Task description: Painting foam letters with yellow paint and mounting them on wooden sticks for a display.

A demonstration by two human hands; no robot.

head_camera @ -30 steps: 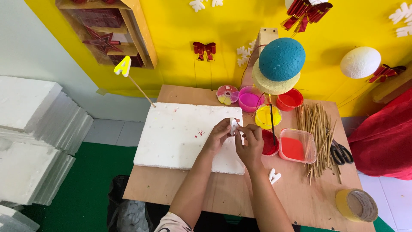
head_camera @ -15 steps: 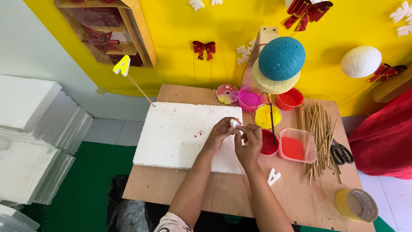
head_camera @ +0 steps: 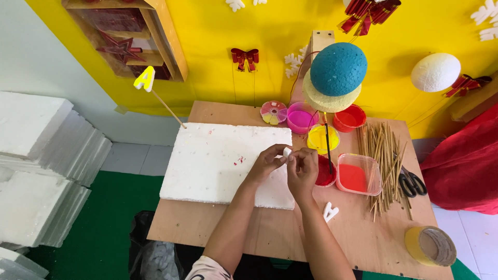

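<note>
I see both hands meeting above the right edge of the foam slab [head_camera: 218, 161], which lies on the left half of the bench [head_camera: 270, 238]. The left hand [head_camera: 265, 162] pinches a small white foam piece [head_camera: 287, 152] between thumb and fingertips. The right hand [head_camera: 303, 168] closes its fingers on the same piece from the other side, so both hands grip it together just above the slab.

Just right of the hands stand a red paint cup [head_camera: 327, 173] and a clear tub [head_camera: 359, 175] of red paint. A yellow cup [head_camera: 322, 139], a pink cup [head_camera: 302, 117] and a red bowl [head_camera: 350, 118] sit toward the far edge. Sticks [head_camera: 383, 158] lie near the right edge, with scissors [head_camera: 412, 182] beside them. A white foam letter [head_camera: 330, 211] rests near the front edge, and a tape roll [head_camera: 430, 246] sits at the front right corner.
</note>
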